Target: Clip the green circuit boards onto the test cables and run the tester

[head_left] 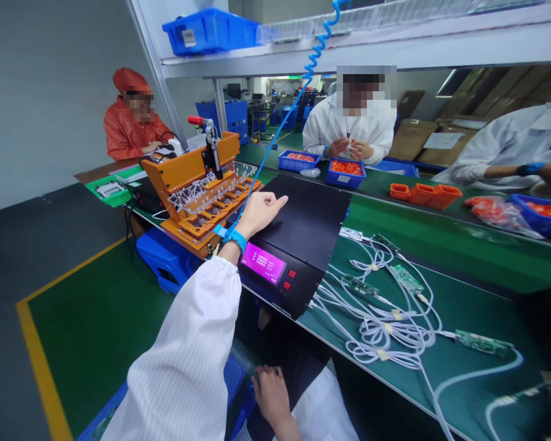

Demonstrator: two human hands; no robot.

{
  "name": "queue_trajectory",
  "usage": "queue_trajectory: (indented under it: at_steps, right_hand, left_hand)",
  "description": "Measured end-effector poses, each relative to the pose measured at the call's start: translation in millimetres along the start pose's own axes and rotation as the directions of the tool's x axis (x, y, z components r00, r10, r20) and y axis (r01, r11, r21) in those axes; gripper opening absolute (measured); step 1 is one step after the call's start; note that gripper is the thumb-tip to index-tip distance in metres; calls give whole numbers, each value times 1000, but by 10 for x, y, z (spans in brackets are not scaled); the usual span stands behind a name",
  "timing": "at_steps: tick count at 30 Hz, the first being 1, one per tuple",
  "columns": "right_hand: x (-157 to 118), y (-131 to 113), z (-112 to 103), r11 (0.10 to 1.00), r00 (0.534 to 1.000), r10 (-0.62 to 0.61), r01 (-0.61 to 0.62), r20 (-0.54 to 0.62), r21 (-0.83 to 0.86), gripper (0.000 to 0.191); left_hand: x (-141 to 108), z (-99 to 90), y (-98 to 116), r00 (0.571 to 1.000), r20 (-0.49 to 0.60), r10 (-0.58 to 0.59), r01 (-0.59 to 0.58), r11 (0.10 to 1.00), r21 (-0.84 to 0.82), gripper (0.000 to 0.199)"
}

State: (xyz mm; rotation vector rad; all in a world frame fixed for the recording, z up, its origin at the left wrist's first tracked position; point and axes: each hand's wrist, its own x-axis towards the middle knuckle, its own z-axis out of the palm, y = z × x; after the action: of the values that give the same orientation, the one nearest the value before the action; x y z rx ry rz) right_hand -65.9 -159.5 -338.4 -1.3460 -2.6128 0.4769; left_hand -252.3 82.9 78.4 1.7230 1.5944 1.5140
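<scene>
My left hand (260, 214), wearing a blue wrist strap (232, 237) on a coiled cord, hovers over a black box (300, 226). Its fingers are curled in with the thumb sticking out, and nothing shows in them. Below the wrist, the box has a lit magenta screen (264, 263) and two red buttons (289, 280). Beyond the hand stands an orange test fixture (197, 202) with a red-handled toggle clamp (206, 131). Down at my lap rests my right hand (272, 392), fingers loosely bent and thumb apart, holding nothing visible.
White cables (390, 331) with green circuit boards (406, 278) spread over the bench right of the box. Orange housings (425, 195) and blue bins (346, 174) line the far side, where several people sit. Overhead runs a shelf (395, 37). A blurred shape fills the lower right edge.
</scene>
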Motion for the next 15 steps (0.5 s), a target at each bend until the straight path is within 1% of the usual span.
queue_trajectory:
  at_steps: [3, 8, 12, 15]
  right_hand:
    - [4, -10, -18, 1000, 1000, -2, 2, -21, 10, 21]
    - [-4, -8, -46, 999, 996, -45, 45, -75, -5, 21]
    - [-5, -14, -100, 998, 994, -57, 56, -95, -16, 23]
    - [-1, -30, -158, 998, 995, -56, 55, -87, -13, 25]
  left_hand:
    - [2, 1, -5, 1000, 1, -3, 3, 1000, -1, 56]
    - [3, 3, -5, 1000, 0, -2, 2, 1000, -9, 55]
    - [2, 2, 8, 1000, -2, 0, 0, 1000, -3, 54]
    - [3, -2, 15, 1000, -1, -1, 1, 1000, 6, 54]
